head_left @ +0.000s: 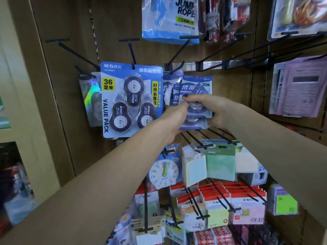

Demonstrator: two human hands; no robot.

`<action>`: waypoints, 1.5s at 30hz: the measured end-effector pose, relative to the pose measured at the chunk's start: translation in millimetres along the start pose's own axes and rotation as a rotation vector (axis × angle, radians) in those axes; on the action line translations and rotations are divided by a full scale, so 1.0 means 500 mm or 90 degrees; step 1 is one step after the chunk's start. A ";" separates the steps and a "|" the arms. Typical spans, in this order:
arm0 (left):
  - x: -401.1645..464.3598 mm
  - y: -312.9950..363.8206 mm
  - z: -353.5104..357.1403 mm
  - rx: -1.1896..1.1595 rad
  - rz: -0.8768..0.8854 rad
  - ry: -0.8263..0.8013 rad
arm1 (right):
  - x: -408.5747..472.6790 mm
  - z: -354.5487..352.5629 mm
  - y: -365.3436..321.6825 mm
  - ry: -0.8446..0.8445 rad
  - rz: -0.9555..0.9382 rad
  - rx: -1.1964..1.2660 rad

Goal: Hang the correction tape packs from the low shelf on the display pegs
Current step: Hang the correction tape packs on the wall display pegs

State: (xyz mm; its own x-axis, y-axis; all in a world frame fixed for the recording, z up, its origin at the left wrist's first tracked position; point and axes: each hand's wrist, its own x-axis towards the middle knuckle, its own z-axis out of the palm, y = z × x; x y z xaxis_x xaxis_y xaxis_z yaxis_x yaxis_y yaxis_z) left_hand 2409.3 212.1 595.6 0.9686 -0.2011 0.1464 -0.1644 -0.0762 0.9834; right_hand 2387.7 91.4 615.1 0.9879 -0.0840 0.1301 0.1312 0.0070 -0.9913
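Correction tape packs [196,96] — both hands [178,117] grip them — beside value pack [131,99].

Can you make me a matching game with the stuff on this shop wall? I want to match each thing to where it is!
Things:
1. value pack
2. jump rope bag
3. toy clock
4. 30m tape pack

Places:
A. top of the wall, above the hands
B. held in both hands
C. on a peg left of the hands
D. below the hands

Pairs: 1-C, 2-A, 3-D, 4-B
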 end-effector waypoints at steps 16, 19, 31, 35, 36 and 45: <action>-0.141 -0.017 -0.021 0.019 0.168 -0.038 | -0.161 -0.059 0.019 -0.112 -0.102 -0.007; -0.156 -0.012 -0.026 0.012 0.198 -0.030 | -0.181 -0.056 0.031 -0.123 -0.128 -0.006; -0.156 -0.027 -0.045 -0.068 0.247 0.013 | -0.188 -0.037 0.058 -0.076 -0.201 0.018; -0.146 -0.025 -0.049 -0.077 0.257 0.024 | -0.184 -0.024 0.059 -0.024 -0.226 0.018; -0.145 -0.025 -0.050 -0.075 0.258 0.024 | -0.184 -0.021 0.059 -0.019 -0.228 0.021; -0.139 -0.019 -0.057 -0.065 0.305 0.046 | -0.178 -0.006 0.048 -0.007 -0.247 0.053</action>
State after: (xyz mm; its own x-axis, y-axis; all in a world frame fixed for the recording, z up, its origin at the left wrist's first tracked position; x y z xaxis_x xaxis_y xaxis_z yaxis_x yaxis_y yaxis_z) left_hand 2349.1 254.6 579.2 0.7996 -0.1215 0.5881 -0.5787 0.1053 0.8087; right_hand 2302.6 96.3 579.9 0.8646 -0.0855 0.4952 0.5004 0.0570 -0.8639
